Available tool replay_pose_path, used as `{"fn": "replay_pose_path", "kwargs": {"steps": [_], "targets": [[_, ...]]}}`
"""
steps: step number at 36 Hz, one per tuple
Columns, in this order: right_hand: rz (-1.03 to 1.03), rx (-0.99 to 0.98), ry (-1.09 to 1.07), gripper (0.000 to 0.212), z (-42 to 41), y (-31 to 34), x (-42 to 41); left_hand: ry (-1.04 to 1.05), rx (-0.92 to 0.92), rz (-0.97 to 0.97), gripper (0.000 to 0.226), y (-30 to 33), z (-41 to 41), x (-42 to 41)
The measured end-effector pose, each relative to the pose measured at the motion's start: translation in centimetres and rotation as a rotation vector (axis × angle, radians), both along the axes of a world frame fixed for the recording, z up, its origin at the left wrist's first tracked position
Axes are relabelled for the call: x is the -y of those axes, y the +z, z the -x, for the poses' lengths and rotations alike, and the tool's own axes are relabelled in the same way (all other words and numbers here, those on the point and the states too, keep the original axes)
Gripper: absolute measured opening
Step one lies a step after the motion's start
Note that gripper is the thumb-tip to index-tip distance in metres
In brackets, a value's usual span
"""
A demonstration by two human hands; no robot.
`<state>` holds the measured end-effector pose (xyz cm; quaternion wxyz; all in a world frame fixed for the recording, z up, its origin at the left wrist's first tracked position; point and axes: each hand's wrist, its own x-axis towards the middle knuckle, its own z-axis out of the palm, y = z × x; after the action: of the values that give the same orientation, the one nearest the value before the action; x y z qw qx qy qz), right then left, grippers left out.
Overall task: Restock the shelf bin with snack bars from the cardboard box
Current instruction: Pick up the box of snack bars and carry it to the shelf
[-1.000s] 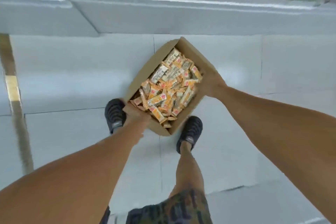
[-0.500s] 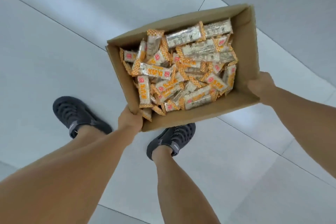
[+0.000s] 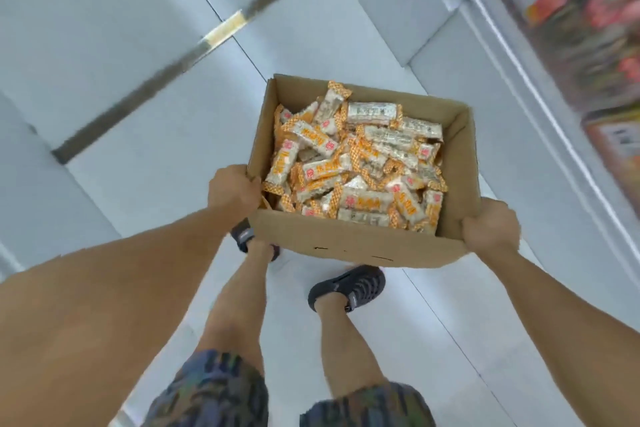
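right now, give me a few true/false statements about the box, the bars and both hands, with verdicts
1. The left hand grips a near corner of the cardboard box. True.
2. The box is empty. False: it is piled with snack bars in orange and white wrappers.
3. The right hand holds a single bar. False: it grips the box's other near corner.
4. The box rests on the floor. False: both hands carry it above the floor, over the person's black shoe.
5. Shelves of packaged goods show at the upper right. True, though blurred.
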<state>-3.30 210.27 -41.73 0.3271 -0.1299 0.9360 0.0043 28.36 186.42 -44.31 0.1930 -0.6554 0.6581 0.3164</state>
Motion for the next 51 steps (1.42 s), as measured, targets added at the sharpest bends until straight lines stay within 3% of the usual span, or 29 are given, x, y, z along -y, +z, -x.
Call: {"fn": "replay_pose_path", "kwargs": {"steps": [8, 18, 26, 31, 34, 37, 45, 51], "targets": [[0.14, -0.114, 0.195, 0.017, -8.3, 16.5, 20.2, 0.135, -0.112, 0.246, 0.026, 18.7, -11.1, 15.1], [0.398, -0.129, 0.254, 0.014, -11.8, 25.9, 42.7, 0.233, -0.152, 0.37, 0.026, 30.0, -16.2, 35.0], [0.42, -0.121, 0.381, 0.016, -8.8, 27.8, 61.9, 0.344, -0.136, 0.348, 0.023, 31.5, -14.5, 49.5], [0.404, -0.076, 0.418, 0.031, -7.3, 28.6, 73.7, 0.421, -0.129, 0.328, 0.025, 32.0, -14.4, 58.8], [0.393, -0.073, 0.439, 0.015, -7.2, 28.9, 80.4, 0.423, -0.126, 0.333, 0.025, 32.2, -14.8, 64.4], [0.396, -0.102, 0.462, 0.014, -7.6, 28.9, 87.0, 0.416, -0.119, 0.338, 0.025, 31.8, -15.3, 71.2], [0.359, -0.126, 0.349, 0.017, -9.6, 28.2, 103.2, 0.347, -0.122, 0.318, 0.026, 30.6, -16.1, 91.9], [0.357, -0.116, 0.264, 0.036, -10.1, 29.0, 113.5, 0.272, -0.144, 0.295, 0.025, 31.9, -15.3, 105.9]]}}
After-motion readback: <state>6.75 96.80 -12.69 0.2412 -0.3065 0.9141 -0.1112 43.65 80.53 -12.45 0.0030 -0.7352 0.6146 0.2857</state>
